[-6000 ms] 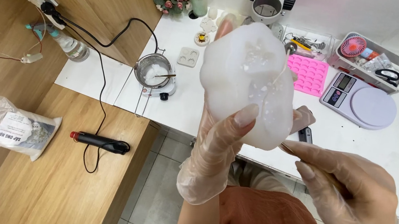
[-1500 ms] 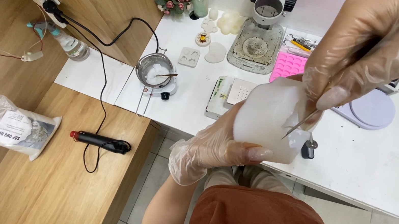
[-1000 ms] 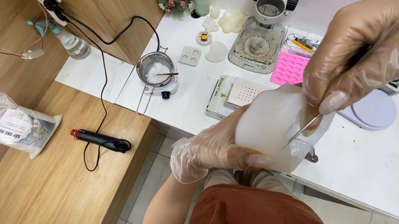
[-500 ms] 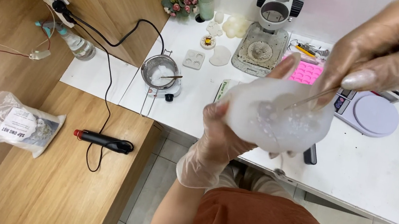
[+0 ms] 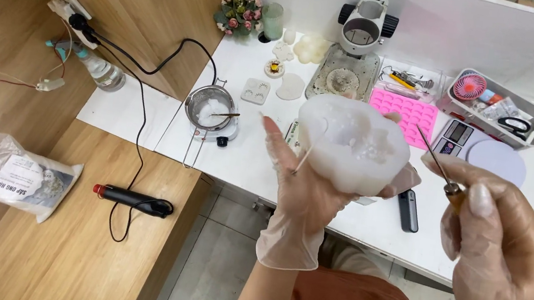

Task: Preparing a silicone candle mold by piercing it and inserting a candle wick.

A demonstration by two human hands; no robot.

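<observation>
Left hand (image 5: 307, 183), gloved: grip cupped under a white lumpy mould (image 5: 353, 144), held up over the counter (image 5: 511, 223) edge; a thin wick (image 5: 304, 158) hangs out at the mould's 8 o'clock. Right hand (image 5: 499, 263), gloved: grip pinched on a needle tool (image 5: 440, 166), tip pointing to 11 o'clock, clear of the mould. On the counter: phone (image 5: 408, 210) just under the mould, pink tray (image 5: 404, 112) at its 1 o'clock, scale (image 5: 484, 147) at 3 o'clock, melting pot (image 5: 211, 112) at 9 o'clock, microscope (image 5: 356, 45) at 12 o'clock
</observation>
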